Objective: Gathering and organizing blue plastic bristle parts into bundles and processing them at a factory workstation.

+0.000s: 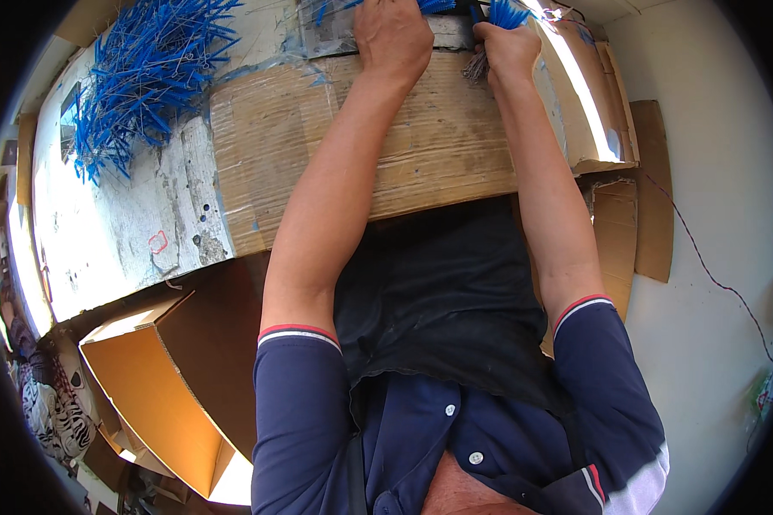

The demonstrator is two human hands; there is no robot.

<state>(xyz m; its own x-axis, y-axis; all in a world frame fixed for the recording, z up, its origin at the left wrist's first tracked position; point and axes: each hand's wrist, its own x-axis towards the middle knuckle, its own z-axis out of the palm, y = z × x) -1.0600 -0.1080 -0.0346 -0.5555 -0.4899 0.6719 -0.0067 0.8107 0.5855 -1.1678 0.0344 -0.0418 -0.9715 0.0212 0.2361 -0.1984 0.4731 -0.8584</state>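
Note:
My right hand [512, 50] is closed around a bundle of small blue twisted-wire brushes [508, 13]. Their blue bristles stick out above the fist and their wire ends [475, 67] hang out below it. To its left, my left hand [393, 41] reaches over the worktable at the top edge, knuckles up. Its fingers are hidden or cut off by the frame. More blue bristles [438, 5] show right beside it. A large loose heap of the same wire brushes [159, 73] lies at the far left of the table.
Taped brown cardboard [275, 146] covers the table's middle, beside a worn white surface [137, 223]. An open cardboard box [172, 395] stands below on the left. More cardboard [653, 189] leans by the white wall at right, where a thin cable [704, 257] hangs.

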